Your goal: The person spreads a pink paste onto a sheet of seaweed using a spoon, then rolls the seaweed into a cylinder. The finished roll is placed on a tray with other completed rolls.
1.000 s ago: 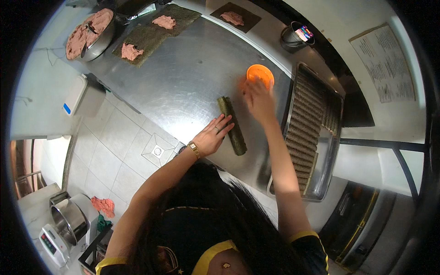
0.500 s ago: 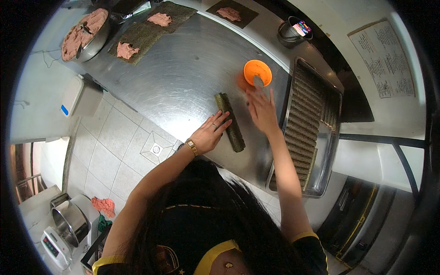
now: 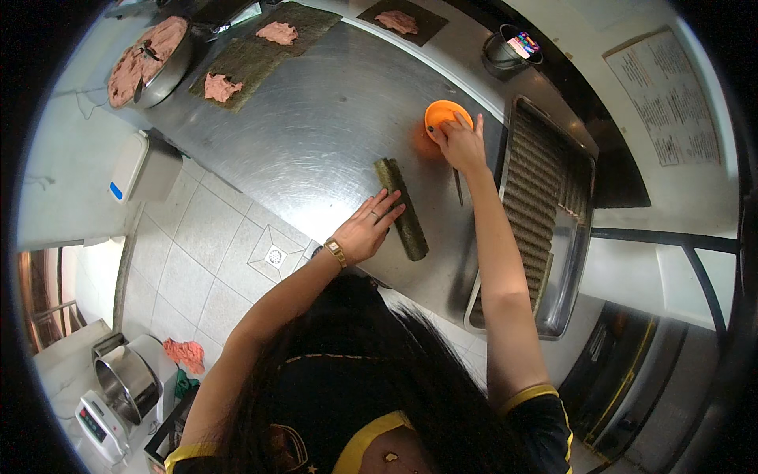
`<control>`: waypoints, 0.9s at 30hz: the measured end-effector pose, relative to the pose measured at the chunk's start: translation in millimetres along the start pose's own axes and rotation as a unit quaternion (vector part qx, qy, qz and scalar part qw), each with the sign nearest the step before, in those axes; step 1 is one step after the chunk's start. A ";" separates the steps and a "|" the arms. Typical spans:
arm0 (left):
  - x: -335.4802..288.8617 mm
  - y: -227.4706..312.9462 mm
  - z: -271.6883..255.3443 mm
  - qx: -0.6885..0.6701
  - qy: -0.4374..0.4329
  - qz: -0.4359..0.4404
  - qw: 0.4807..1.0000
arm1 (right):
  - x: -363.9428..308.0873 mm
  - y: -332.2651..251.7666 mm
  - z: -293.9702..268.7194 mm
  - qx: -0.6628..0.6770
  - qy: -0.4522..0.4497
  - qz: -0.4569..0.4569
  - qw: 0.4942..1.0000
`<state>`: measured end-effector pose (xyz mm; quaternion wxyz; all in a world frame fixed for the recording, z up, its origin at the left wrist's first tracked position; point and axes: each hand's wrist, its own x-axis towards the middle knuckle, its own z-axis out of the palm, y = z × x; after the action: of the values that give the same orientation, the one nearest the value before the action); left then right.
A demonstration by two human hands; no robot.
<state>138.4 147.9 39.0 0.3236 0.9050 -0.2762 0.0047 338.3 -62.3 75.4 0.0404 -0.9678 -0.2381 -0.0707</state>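
A long dark-green seaweed roll [image 3: 409, 225] lies on the steel table. My left hand [image 3: 368, 227], wearing a ring and a gold watch, rests with outstretched fingers on the roll's left side. To the right, my right hand [image 3: 460, 144] reaches over an orange bowl [image 3: 437, 110], its fingers apart and some fingertips down inside the rim. What those fingertips touch is hidden. A thin dark utensil handle [image 3: 458, 188] shows on the table beneath my right wrist; its other end is covered by the hand.
A metal tray [image 3: 574, 268] with rows of seaweed rolls [image 3: 527, 197] stands at right. Seaweed sheets [image 3: 296, 22] with pink paste lie at the far left, near a steel bowl [image 3: 171, 79] of pink paste. A dark bucket [image 3: 503, 57] stands behind. A tiled floor [image 3: 201, 261] borders the table.
My right hand has moved forward from beside the utensil to over the orange bowl, fingertips inside. The utensil's handle now shows behind it. My left hand stays on the roll.
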 end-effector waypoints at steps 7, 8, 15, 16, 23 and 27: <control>0.0 1.3 -3.4 0.000 -0.008 -0.005 1.000 | -12.8 10.5 -1.3 0.014 0.056 -0.005 0.998; 0.5 1.6 -3.0 -0.001 -0.008 -0.004 1.000 | -15.1 16.5 -1.7 0.010 0.061 -0.011 0.998; 1.6 2.2 -3.0 0.007 -0.021 -0.012 1.000 | -18.7 23.9 -8.1 0.017 0.040 -0.043 0.998; 2.0 1.9 -3.5 0.009 -0.025 -0.015 1.000 | -17.5 19.9 -10.1 0.017 0.023 -0.047 0.998; 1.4 3.2 -2.4 0.019 -0.027 -0.017 0.999 | -28.0 -2.0 -32.5 0.047 -0.009 -0.045 0.998; -2.4 -0.4 -1.5 0.018 -0.007 -0.013 1.000 | -85.5 -47.7 -34.2 0.081 -0.033 -0.144 0.986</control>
<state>136.8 150.3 39.5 0.3049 0.9143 -0.2665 -0.0008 237.1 -62.9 97.9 0.1002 -0.9189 -0.3808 -0.0248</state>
